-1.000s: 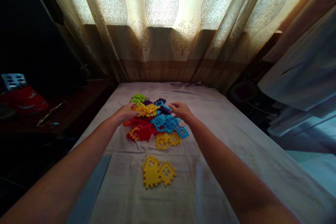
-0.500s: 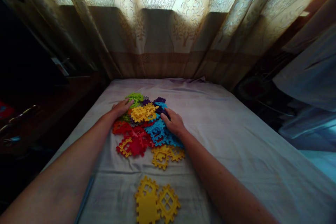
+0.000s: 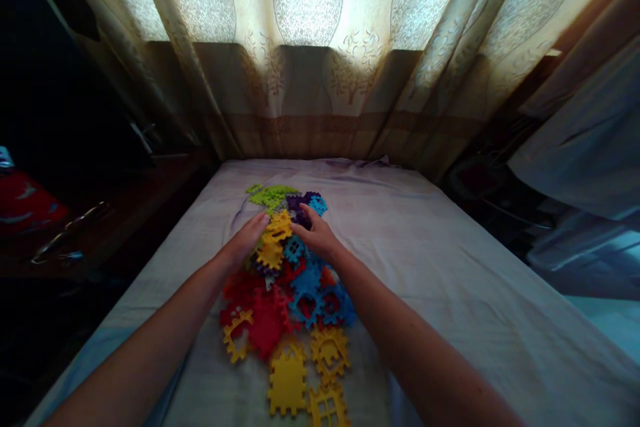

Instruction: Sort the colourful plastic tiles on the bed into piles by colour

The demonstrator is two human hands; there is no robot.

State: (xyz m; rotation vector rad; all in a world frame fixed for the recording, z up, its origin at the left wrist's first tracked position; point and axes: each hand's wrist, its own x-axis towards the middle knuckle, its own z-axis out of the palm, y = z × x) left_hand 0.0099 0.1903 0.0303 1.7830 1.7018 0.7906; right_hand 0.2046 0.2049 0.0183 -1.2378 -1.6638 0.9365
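A heap of toothed plastic building panels lies on the bed. My left hand (image 3: 249, 240) is at the heap's left side, fingers close together, their tips against yellow panels (image 3: 278, 228) standing tilted between my hands. On the right, my right hand (image 3: 320, 235) is spread, with its thumb tip at the yellow panels' edge and its fingers over purple panels (image 3: 299, 203). Green panels (image 3: 274, 195) lie beyond my hands. Nearer to me are red panels (image 3: 267, 323), blue panels (image 3: 307, 287) and more yellow panels (image 3: 287, 383). The left fingers are partly hidden.
A pale bed sheet (image 3: 425, 267) spreads under everything. Patterned curtains (image 3: 307, 87) hang at the far edge. Dark wooden furniture (image 3: 170, 180) stands at the left, and hanging cloth (image 3: 585, 127) is at the right.
My hands have come closer together around the yellow panels, which now look narrower and tilted. The red and blue panels appear lower in the view, nearer the front yellow panels.
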